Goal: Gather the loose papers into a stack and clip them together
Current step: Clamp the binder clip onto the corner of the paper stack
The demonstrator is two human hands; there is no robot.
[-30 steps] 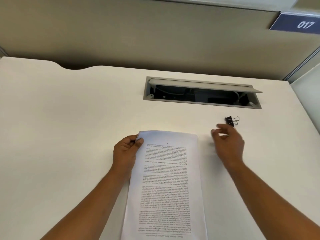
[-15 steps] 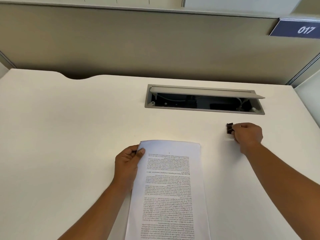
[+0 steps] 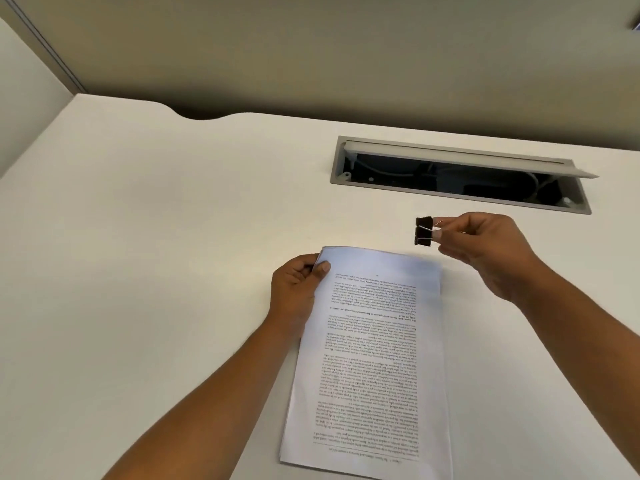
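The black binder clip point(image 3: 424, 231), which lay on the desk a moment ago, now sits in the right hand point(image 3: 491, 252), nearer the papers. Seen from the head camera, thumb and forefinger pinch its thin silver wire handles, and the dark metal body points left, just beyond the far right corner of the stack of papers point(image 3: 374, 358) and apart from it. The stack, white sheets printed with dense text, lies squared on the near middle of the smooth white desk point(image 3: 138, 237). The left hand point(image 3: 298, 285) grips its far left corner, thumb on top, fingers curled under the edge. Beyond the clip, a rectangular grey cable hatch point(image 3: 450, 157) stands with its lid propped open, with dark wiring inside. A matte beige partition point(image 3: 311, 46) closes off the far side.
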